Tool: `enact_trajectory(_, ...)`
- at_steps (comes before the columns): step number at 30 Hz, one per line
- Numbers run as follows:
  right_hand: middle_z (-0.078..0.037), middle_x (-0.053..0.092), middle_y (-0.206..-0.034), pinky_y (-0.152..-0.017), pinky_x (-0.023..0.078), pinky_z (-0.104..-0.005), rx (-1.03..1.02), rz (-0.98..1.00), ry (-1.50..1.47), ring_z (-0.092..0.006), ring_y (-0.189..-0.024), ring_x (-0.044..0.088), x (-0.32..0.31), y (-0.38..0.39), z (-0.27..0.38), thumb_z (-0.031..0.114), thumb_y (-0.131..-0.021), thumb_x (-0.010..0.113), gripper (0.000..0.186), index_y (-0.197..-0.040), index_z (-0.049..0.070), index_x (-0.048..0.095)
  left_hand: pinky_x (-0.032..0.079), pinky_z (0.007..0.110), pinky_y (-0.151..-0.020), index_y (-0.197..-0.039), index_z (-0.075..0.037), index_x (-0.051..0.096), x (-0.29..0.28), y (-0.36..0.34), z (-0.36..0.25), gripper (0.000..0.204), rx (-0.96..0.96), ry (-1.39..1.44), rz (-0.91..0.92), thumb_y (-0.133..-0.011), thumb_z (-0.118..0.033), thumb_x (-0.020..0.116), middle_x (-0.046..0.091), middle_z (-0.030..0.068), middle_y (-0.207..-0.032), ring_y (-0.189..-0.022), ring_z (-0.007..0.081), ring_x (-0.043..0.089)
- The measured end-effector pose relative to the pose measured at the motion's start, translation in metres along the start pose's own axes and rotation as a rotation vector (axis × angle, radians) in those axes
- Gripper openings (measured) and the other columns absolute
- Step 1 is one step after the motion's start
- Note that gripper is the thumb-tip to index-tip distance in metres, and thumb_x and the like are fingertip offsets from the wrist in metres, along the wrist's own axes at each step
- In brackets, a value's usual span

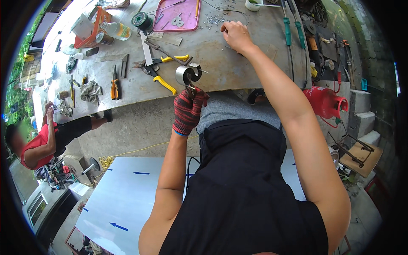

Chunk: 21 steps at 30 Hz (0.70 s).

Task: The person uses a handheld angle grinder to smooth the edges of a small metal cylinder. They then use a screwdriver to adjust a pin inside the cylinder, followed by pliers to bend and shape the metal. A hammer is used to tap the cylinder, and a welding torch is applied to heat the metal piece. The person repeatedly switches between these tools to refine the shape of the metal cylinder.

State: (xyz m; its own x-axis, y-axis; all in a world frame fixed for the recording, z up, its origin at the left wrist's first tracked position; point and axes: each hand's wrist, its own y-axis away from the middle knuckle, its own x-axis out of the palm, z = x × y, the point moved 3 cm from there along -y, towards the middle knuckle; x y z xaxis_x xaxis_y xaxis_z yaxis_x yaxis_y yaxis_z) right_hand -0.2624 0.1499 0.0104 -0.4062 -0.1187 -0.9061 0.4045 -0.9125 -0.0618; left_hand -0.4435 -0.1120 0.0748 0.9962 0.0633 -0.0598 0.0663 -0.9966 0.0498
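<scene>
My left hand (188,111), in a red and black striped glove, is closed at the table's near edge. It grips a curled sheet-metal strip (182,75), which stands up above the fingers in shiny rounded bends. My bare right hand (238,36) reaches far over the metal table, fingers bent together beside scattered small metal bits (215,20). Whatever its fingertips hold, if anything, is hidden. Yellow-handled snips (163,83) lie just left of the gloved hand, with a dark metal rod (163,52) beyond them.
A pink tray (166,28), a solder wire spool (141,21), and orange-handled pliers (114,87) lie on the table. Two green-handled soldering irons (287,33) rest toward the right. A red gas cylinder (324,102) stands beside the table. Another person (42,142) is at the left.
</scene>
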Motion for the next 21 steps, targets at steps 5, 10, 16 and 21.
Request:
enact_trajectory(5,-0.010,0.070,-0.111,-0.099,0.047,-0.0462,-0.030,-0.021,0.059,-0.0313,-0.112,0.062,0.004,-0.020,0.009,0.017,-0.094,0.065,0.015,-0.108,0.015,0.071,0.057,0.036,-0.078,-0.097,-0.001,0.062,-0.004,-0.002,0.000,0.024,-0.015,-0.028,-0.020,-0.108,-0.022,0.058,0.073,0.0115,-0.084,-0.076,0.0195,0.071)
enact_trajectory(10,-0.012,0.070,-0.112,-0.099,0.047,-0.0468,-0.005,0.087,0.103,-0.0322,-0.114,0.061,0.010,-0.031,0.006,0.017,-0.097,0.061,0.014,-0.105,0.013,0.072,0.052,0.029,-0.064,-0.089,-0.003,0.068,-0.006,-0.006,-0.004,0.026,-0.022,-0.066,-0.110,-0.104,-0.023,0.065,0.069,0.0050,-0.071,-0.066,0.0130,0.066)
enact_trajectory(16,-0.013,0.070,-0.111,-0.100,0.047,-0.0483,0.000,0.059,0.093,-0.0335,-0.114,0.061,0.013,-0.028,0.001,0.018,-0.097,0.061,0.015,-0.103,0.008,0.071,0.056,0.035,-0.077,-0.094,-0.001,0.063,-0.008,-0.008,-0.006,0.025,-0.035,-0.149,-0.040,-0.108,-0.021,0.058,0.072,0.0104,-0.082,-0.077,0.0189,0.070)
enact_trajectory(21,-0.013,0.071,-0.103,-0.090,0.052,-0.0431,0.016,-0.131,-0.256,-0.0313,-0.100,0.065,-0.015,-0.005,0.015,0.015,-0.093,0.067,0.014,-0.100,0.003,0.067,0.055,0.035,-0.070,-0.093,-0.002,0.065,-0.006,-0.012,-0.009,0.020,0.036,-0.220,-0.091,-0.103,-0.019,0.065,0.071,0.0108,-0.077,-0.071,0.0215,0.069)
